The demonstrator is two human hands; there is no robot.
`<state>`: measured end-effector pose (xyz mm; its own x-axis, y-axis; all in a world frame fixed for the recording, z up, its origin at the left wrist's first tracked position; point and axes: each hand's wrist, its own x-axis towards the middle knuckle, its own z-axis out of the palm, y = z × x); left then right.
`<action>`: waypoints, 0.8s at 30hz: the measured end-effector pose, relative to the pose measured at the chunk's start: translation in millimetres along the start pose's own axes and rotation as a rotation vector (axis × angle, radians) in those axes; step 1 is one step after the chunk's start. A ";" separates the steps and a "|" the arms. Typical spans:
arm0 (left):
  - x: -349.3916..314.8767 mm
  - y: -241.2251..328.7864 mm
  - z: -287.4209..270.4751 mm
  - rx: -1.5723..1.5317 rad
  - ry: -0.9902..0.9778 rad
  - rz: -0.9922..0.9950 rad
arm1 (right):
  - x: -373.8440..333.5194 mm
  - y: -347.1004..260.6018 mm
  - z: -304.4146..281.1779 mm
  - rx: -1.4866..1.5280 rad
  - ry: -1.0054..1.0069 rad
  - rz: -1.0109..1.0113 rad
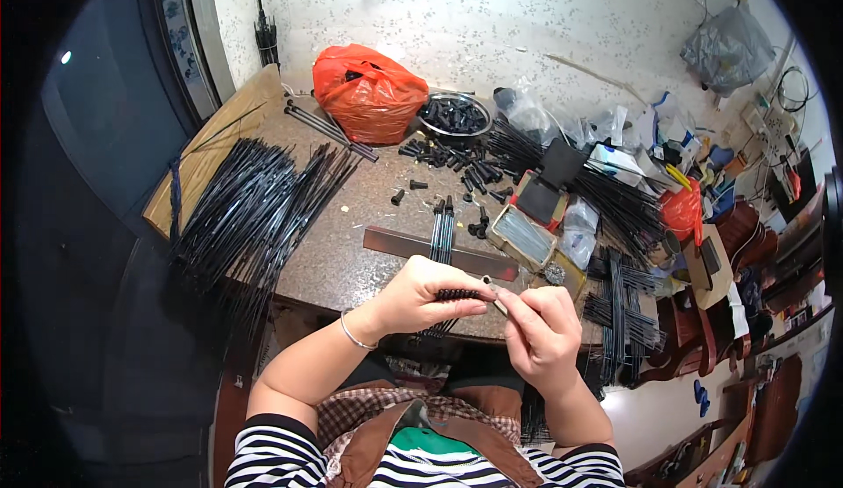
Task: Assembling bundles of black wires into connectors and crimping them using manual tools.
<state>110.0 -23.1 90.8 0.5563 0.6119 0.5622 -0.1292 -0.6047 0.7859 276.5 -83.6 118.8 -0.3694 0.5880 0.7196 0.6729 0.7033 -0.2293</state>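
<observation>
Above the near edge of the table, my left hand (428,293) is closed around a black ribbed piece (457,295) that looks like a row of small beads or coils. My right hand (543,328) meets it, thumb and forefinger pinched at the end of that piece. A thin pale, stick-like item shows at those fingertips, too small to name. Just beyond my hands, several thin metal rods (443,231) with black tips lie across a dark reddish-brown bar (399,241). Their lower ends run behind my left hand.
Bundles of black rods lie on the left (237,194) and right (628,211). An orange-red plastic bag (369,101), a metal bowl (486,125) of black plastic pieces and loose pieces (479,174) stand farther back. A box of thin wires (524,231) sits right of the bar.
</observation>
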 end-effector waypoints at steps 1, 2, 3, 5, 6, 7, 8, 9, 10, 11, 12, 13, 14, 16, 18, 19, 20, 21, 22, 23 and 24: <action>0.4 1.6 -0.4 0.019 -0.008 0.002 | -0.2 0.2 0.3 -0.003 -0.013 -0.002; 0.8 3.0 -0.8 0.038 -0.015 0.004 | 0.4 -0.1 0.5 -0.002 -0.015 -0.003; 1.1 3.8 -0.9 0.038 -0.013 0.003 | 1.4 -0.6 0.7 0.003 -0.014 -0.021; 2.2 5.6 -0.7 0.029 -0.056 -0.016 | 4.1 0.9 0.3 0.011 -0.015 -0.042; 2.6 6.7 -0.4 0.029 -0.054 -0.018 | 5.9 3.4 -0.9 -0.015 -0.026 -0.088; 2.8 7.4 0.1 0.073 -0.088 -0.039 | 7.6 6.4 -1.7 -0.039 -0.037 -0.134; 3.0 7.4 0.5 0.117 -0.122 -0.059 | 8.9 8.9 -2.2 -0.063 -0.049 -0.180; 3.8 6.8 0.7 0.118 -0.118 -0.062 | 9.6 10.6 -2.3 -0.060 -0.051 -0.182; 4.7 6.5 0.2 0.132 -0.173 -0.075 | 10.3 11.6 -2.3 0.020 -0.067 -0.165; 5.6 6.1 -0.5 0.146 -0.228 -0.088 | 11.2 12.6 -2.4 0.098 -0.082 -0.148; 6.1 4.5 -1.3 0.127 -0.276 -0.072 | 12.6 13.5 -3.0 0.148 -0.113 -0.182; 6.1 3.5 -0.5 0.129 -0.273 -0.073 | 14.0 13.6 -2.9 0.150 -0.113 -0.186; 5.9 2.9 0.7 0.121 -0.219 0.010 | 15.3 13.4 -2.7 0.238 -0.093 -0.134; 4.4 3.4 3.8 0.114 -0.164 0.093 | 17.9 7.2 -4.1 0.407 -0.115 0.014; 1.5 4.1 7.1 0.008 -0.148 0.008 | 24.1 -1.9 2.2 0.360 -0.135 -0.046; -5.0 -3.4 2.1 -0.023 -0.317 -0.183 | 26.9 -4.8 5.9 0.317 -0.157 -0.104; -9.7 -11.7 7.7 0.020 -0.294 -0.254 | 27.2 -2.2 4.8 0.282 -0.212 -0.150; -15.9 -18.8 14.9 0.063 -0.272 -0.326 | 25.9 -0.1 2.6 0.282 -0.207 -0.142; -17.6 -27.1 16.8 0.254 -0.385 -0.425 | 24.0 3.4 1.7 0.279 -0.225 -0.126; -28.3 -34.1 20.9 0.257 -0.386 -0.430 | 23.4 3.1 2.2 0.291 -0.246 -0.123; -42.5 -43.6 28.1 0.623 -0.361 -0.462 | 22.9 1.8 1.7 0.308 -0.233 -0.064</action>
<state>115.1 -37.0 25.4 0.6831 0.7301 0.0203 0.5911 -0.5690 0.5717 268.2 -68.2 133.8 -0.5638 0.5895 0.5785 0.4335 0.8074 -0.4003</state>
